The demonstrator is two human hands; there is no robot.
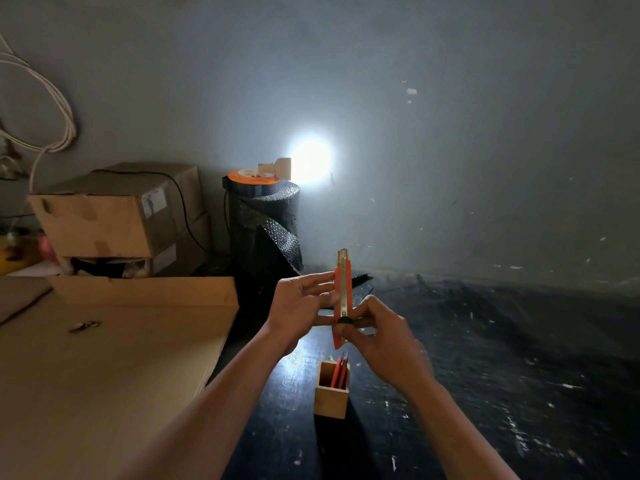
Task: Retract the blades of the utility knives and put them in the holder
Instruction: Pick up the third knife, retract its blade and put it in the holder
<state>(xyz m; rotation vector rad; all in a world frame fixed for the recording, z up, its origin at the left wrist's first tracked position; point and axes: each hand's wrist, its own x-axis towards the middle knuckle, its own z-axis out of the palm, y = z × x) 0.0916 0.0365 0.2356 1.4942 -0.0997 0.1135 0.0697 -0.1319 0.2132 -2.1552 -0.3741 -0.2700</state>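
Observation:
I hold an orange utility knife (343, 285) upright in front of me, its metal tip pointing up. My left hand (300, 304) grips the knife's left side with fingers and thumb. My right hand (384, 341) holds the lower part, its thumb on the black slider. Below the hands, a small square wooden holder (330, 396) stands on the dark table, with two orange knives (340, 372) standing in it.
A large flat cardboard sheet (104, 368) covers the table's left side, with a small metal piece (84, 326) on it. Stacked cardboard boxes (114, 216), a black bubble-wrap roll (265, 226) and a bright lamp (308, 161) stand at the back against the wall.

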